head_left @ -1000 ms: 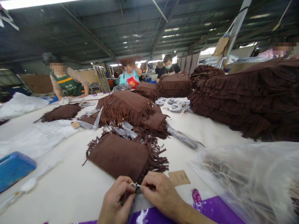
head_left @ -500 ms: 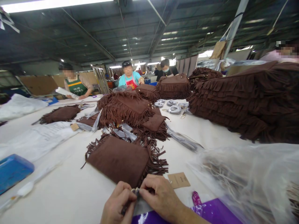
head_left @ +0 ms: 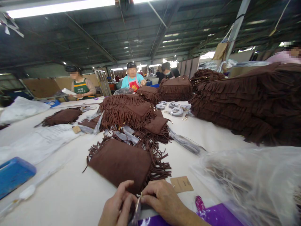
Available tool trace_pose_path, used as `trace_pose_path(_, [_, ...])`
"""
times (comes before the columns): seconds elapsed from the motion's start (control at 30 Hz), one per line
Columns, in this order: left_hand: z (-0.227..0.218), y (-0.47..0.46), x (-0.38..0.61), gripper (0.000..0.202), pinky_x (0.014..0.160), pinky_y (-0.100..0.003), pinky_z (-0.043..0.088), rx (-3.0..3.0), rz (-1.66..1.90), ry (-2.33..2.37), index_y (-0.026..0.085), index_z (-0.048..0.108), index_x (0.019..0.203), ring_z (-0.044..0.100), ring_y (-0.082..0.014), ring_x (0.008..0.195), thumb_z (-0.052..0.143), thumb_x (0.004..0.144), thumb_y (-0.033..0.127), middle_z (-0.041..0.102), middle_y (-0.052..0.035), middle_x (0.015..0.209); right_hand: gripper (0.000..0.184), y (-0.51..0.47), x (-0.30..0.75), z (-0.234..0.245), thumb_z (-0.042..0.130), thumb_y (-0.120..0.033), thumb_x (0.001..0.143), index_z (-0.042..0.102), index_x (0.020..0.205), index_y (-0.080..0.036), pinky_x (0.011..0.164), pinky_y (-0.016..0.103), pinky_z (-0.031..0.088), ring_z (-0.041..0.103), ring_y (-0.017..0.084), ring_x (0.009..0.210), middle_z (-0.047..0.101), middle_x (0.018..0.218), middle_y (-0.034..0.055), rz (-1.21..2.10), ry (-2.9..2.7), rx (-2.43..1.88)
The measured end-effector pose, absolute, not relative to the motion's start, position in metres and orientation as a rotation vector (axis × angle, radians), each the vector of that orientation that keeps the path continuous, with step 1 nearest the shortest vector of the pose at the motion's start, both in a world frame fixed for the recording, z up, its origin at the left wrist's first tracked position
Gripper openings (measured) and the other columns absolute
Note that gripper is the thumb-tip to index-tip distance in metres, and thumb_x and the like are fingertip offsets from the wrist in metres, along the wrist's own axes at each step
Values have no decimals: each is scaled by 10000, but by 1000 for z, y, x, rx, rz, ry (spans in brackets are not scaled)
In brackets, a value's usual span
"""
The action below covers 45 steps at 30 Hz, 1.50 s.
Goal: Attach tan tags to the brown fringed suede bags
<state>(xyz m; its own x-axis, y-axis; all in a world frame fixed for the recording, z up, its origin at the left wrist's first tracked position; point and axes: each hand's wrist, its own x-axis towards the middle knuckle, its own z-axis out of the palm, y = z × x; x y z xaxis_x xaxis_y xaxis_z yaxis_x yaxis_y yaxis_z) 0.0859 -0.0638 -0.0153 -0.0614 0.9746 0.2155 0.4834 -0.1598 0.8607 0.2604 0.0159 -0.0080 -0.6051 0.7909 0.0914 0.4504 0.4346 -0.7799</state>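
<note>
At the bottom edge my left hand [head_left: 116, 207] and my right hand [head_left: 162, 201] meet in a pinch on a small gold metal ring [head_left: 140, 195] with a grey strap end hanging from it. Both sets of fingers are closed on that piece. Just beyond my hands lies a flat brown suede fringed bag [head_left: 122, 161] on the white table [head_left: 70, 188]. A brown paper hang tag [head_left: 181, 184] lies right of my right hand.
More fringed bags [head_left: 128, 110] are piled mid-table and a tall stack [head_left: 254, 100] stands at right. A clear plastic bag [head_left: 254, 182] lies at lower right, a blue tray [head_left: 14, 174] at left, coiled straps [head_left: 176, 110] beyond. Several people work at the far end.
My hands have slid slightly lower in view, still pinching the ring. The far workers have shifted and straightened up.
</note>
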Motion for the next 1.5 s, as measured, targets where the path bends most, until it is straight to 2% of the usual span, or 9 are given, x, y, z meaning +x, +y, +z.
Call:
trace_pose_path(0.27, [0,-39,71,225,605,-194,470,2088,1001,1508,190,700,864,621,-147,695,505,806,94,598,-40,789,91,14,260,-7,752,-156,842,811,850,-224,655,214,394,679,142,769,758,810,-2,953,-2343,-1076])
trace_pose_path(0.43, [-5,-42,78,276,641,-200,467,2309,844,1485,193,609,799,604,-141,718,384,948,134,564,-50,829,118,14,259,-7,740,-159,842,810,872,-250,668,226,403,679,157,780,756,830,-4,931,-2347,-1079])
trace_pose_path(0.63, [-2,-40,79,226,594,-236,429,2194,910,1675,222,471,797,568,-154,661,328,960,156,540,-24,783,125,20,267,-5,776,-140,762,792,852,-225,670,227,407,663,166,772,745,809,-7,1016,-2313,-998])
trace_pose_path(0.73, [17,-31,76,199,605,-245,416,2106,1045,1703,227,437,783,528,-159,659,354,960,189,518,-4,742,121,28,271,-1,684,-120,790,763,818,-208,707,221,417,650,158,782,720,788,-13,1085,-2187,-967])
trace_pose_path(0.87, [37,-17,80,178,627,-252,403,2114,1073,1645,220,442,769,505,-158,674,385,933,179,522,-4,758,203,38,265,6,540,-207,876,722,792,-182,597,220,416,588,131,620,622,718,-9,1178,-2000,-881])
trace_pose_path(1.03, [34,-2,90,181,640,-254,401,2076,1109,1559,211,460,771,517,-159,699,389,937,192,533,-12,776,103,46,253,4,586,-192,766,661,696,-184,528,198,381,538,109,552,567,676,-27,1244,-1935,-782])
trace_pose_path(1.17, [25,0,91,197,583,-243,403,1826,1097,1551,204,503,792,525,-157,655,417,950,285,556,-9,759,158,48,251,-6,561,-287,784,595,673,-179,463,206,327,476,104,470,499,592,-43,1352,-1810,-848])
trace_pose_path(1.4, [11,-5,90,171,662,-256,410,1753,956,1550,174,565,624,565,-174,703,586,787,219,592,-21,710,204,44,253,-14,543,-346,800,544,661,-196,473,219,316,446,112,485,456,562,-50,1388,-1766,-891])
trace_pose_path(1.5, [8,-4,93,263,653,-257,403,1705,1001,1530,175,535,579,552,-171,686,587,814,278,580,-25,694,194,44,255,-14,526,-296,827,562,665,-196,496,222,340,477,117,513,493,608,-34,1246,-1838,-884])
